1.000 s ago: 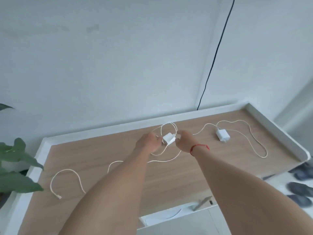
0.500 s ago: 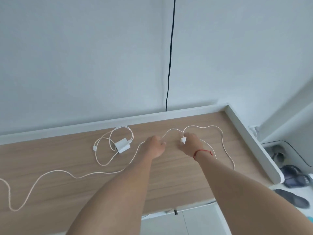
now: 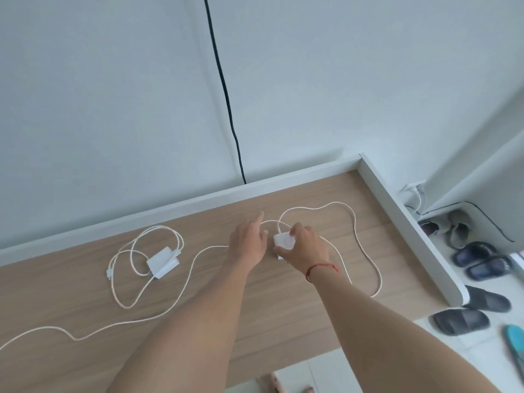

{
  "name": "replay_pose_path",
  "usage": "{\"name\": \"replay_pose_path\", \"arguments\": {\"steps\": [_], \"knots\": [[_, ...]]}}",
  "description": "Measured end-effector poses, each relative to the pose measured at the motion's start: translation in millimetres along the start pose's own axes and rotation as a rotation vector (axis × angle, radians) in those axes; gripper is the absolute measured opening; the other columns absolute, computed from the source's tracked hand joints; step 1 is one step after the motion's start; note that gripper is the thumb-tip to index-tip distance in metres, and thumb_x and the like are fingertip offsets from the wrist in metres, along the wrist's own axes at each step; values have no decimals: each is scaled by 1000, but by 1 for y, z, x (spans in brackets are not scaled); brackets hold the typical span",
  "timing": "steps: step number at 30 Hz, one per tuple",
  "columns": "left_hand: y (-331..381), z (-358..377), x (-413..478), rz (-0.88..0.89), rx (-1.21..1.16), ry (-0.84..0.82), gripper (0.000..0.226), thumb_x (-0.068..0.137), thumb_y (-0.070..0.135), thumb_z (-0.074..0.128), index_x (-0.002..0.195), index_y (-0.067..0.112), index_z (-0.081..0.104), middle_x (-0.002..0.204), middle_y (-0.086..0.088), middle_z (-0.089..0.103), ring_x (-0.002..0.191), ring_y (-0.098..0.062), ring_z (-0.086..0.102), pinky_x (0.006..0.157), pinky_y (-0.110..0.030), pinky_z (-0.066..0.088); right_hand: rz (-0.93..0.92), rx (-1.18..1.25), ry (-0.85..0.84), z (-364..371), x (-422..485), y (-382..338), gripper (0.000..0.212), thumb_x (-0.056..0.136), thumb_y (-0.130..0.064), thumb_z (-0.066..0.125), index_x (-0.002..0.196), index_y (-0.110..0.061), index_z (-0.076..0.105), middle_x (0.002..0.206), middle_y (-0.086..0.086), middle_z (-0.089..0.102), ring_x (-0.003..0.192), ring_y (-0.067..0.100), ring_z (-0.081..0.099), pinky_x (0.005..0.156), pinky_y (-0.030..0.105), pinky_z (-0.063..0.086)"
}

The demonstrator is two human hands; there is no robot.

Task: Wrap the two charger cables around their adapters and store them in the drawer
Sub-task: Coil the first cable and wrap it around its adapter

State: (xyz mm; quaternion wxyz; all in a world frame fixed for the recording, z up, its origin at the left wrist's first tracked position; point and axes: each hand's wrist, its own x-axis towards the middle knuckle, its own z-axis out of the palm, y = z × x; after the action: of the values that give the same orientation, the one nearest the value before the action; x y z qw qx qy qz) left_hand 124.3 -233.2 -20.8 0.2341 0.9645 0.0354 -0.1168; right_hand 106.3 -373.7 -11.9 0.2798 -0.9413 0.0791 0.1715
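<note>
Two white chargers lie on the wooden desk top [image 3: 283,307]. My right hand [image 3: 304,246] grips the right adapter [image 3: 283,241] with thumb and fingers around it; its cable [image 3: 365,251] loops out to the right. My left hand [image 3: 249,242] lies just left of that adapter, fingers spread over the cable, holding nothing that I can see. The left adapter [image 3: 163,263] rests on the desk with its cable [image 3: 133,262] loosely coiled about it, and a long white cable [image 3: 175,304] trails off toward the left edge. No drawer shows.
A white raised rim [image 3: 411,231] borders the desk at the back and right. A black cable [image 3: 224,89] hangs down the wall behind. Several dark slippers [image 3: 479,259] lie on the floor to the right, near a wall socket [image 3: 414,191].
Both hands left the first adapter, which now lies at the left, and moved to the right charger. My right hand has closed on its adapter; the left hand has opened.
</note>
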Motion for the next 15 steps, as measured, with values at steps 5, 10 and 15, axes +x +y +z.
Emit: {"name": "replay_pose_path", "arguments": {"steps": [5,10,15], "knots": [[6,7,4,-28,-58,5,27,100,22,47,117,16,66,114,-13,56,107,-32,56,86,-34,44,28,48,18,2,1,7,41,80,-33,66,111,-13,47,107,6,60,94,28,59,68,31,41],[-8,5,2,-213,99,64,29,96,3,43,105,7,70,117,-14,57,101,-34,60,82,-38,47,87,24,62,-15,-4,32,43,80,-31,65,114,-14,46,108,6,60,97,29,60,71,33,43],[-31,9,-5,-340,223,45,32,94,-1,42,111,7,67,121,-15,55,109,-34,58,89,-40,48,203,-45,159,-36,-12,84,38,86,-18,52,123,-16,46,118,11,56,108,35,56,80,37,44]]}}
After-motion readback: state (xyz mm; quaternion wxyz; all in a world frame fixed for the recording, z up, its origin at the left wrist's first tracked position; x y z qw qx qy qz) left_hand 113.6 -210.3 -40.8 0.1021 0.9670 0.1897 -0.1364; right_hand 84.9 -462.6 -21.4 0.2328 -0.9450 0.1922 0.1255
